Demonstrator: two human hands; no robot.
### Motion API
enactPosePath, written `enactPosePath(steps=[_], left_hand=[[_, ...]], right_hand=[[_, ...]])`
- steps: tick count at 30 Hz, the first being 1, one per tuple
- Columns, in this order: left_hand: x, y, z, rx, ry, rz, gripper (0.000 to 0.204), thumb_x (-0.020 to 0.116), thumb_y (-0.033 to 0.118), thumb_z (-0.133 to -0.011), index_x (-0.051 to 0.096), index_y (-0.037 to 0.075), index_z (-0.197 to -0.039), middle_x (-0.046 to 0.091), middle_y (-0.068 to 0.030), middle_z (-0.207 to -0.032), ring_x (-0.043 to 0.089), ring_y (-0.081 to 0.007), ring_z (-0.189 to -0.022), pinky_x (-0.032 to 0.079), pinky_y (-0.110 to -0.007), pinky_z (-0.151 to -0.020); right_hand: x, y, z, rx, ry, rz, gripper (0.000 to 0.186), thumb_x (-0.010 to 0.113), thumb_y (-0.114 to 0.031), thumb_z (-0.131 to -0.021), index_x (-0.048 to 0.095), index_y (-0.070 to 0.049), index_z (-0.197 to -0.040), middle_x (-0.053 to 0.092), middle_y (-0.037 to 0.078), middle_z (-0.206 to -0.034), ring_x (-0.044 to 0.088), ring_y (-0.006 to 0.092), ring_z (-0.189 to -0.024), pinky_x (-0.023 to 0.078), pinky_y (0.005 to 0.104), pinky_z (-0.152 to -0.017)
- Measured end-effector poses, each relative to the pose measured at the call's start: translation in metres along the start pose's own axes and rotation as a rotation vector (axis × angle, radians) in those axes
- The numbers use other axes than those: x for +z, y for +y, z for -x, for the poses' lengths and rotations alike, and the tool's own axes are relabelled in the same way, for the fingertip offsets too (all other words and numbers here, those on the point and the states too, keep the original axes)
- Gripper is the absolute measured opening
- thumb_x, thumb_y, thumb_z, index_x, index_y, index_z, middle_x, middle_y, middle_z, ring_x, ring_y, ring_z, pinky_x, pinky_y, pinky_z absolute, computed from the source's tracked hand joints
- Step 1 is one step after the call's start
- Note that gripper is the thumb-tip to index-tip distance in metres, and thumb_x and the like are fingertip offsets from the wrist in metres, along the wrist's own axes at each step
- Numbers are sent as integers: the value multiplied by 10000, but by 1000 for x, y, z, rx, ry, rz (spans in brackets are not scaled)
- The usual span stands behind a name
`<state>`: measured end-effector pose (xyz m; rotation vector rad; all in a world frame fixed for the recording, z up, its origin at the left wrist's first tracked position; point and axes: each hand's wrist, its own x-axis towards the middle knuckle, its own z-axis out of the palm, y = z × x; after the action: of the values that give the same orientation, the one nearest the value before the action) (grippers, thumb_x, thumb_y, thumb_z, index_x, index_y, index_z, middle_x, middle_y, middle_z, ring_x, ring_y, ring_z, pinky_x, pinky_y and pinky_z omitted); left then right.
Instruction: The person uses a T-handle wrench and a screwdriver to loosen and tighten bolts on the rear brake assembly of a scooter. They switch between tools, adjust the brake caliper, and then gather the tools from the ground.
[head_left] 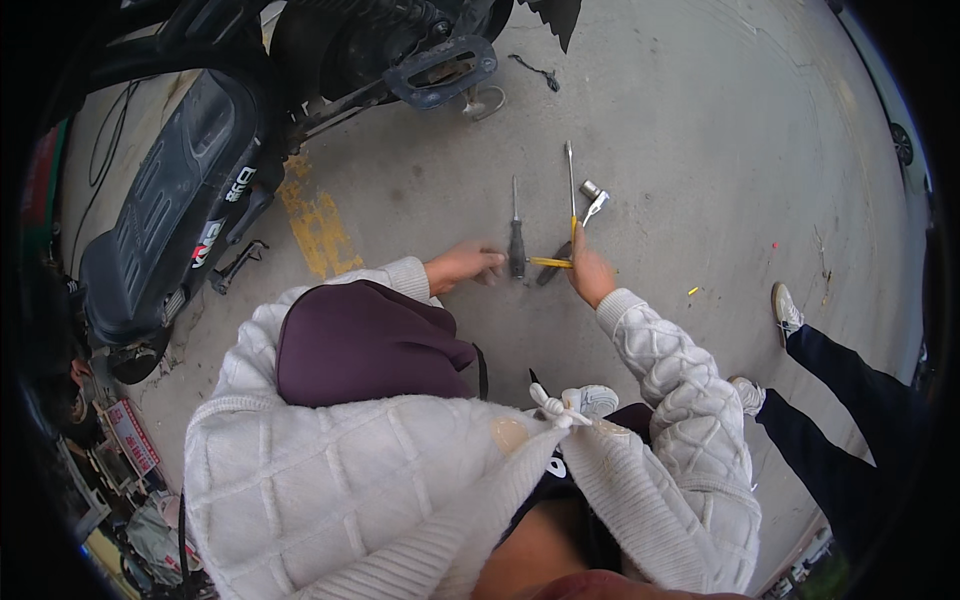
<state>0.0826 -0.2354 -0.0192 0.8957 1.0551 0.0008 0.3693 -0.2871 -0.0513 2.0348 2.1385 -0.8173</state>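
Screwdriver (pixel 517 244): black handle. Right of it: T-wrench (pixel 571 182), yellow/silver. Left: floor mark (pixel 318 225), patchy yellow. Below right: sleeve (pixel 668 352), white diamond-knit.

Paved lot (pixel 690 110) with scooter (pixel 195 170), car (pixel 886 80)

A dark-handled screwdriver (pixel 517 246) lies on the grey floor (pixel 700 130) — just beside it, a yellow T-handled wrench (pixel 571 190) crosses a silver ratchet (pixel 597 204).
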Motion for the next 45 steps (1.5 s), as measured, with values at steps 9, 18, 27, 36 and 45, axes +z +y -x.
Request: enactPosePath(steps=[9, 18, 27, 36, 45], left_hand=[[-58, 45, 61, 137, 188, -345, 295, 585, 229, -975, 638, -28, -1111, 680, -88, -944, 632, -175, -863, 499, -324, -805], [-22, 204, 227, 211, 618, -752, 353, 643, 313, -949, 653, 14, -1136, 688, -120, -959, 641, -234, -902, 482, -351, -847], [94, 250, 323, 165, 525, -1220, 384, 712, 299, -867, 624, 88, -1175, 652, -56, -1044, 615, -247, -1042, 170, -633, -1153], [168, 221, 353, 103, 738, -1146, 402, 766, 311, -808, 652, 97, -1128, 641, -40, -1003, 616, -224, -1017, 140, -657, -1148], [197, 205, 348, 181, 827, -1062, 404, 767, 290, -800, 656, 93, -1135, 641, -30, -971, 607, -216, -997, 133, -653, -1155]], right_hand=[[-24, 18, -18, -223, 5, 223, 335, 676, -153, -825, 601, -30, -1127, 600, 116, -1071, 594, 299, -1029, 458, 467, -838], [-38, -34, -49, -541, 24, 62, 279, 720, -225, -805, 638, -57, -1012, 603, 119, -1052, 590, 304, -1028, 465, 449, -820], [-117, -96, -10, -1046, -86, -22, 314, 721, -205, -802, 606, -43, -1046, 589, 110, -1033, 585, 283, -1007, 441, 411, -834], [-206, -98, 56, -1268, -281, 182, 383, 723, -232, -813, 602, -56, -1130, 597, 93, -1025, 593, 265, -985, 438, 390, -836], [-102, -72, 82, -816, -490, -326, 316, 658, -224, -871, 603, -22, -1108, 630, 192, -1043, 625, 378, -963, 483, 493, -825]])
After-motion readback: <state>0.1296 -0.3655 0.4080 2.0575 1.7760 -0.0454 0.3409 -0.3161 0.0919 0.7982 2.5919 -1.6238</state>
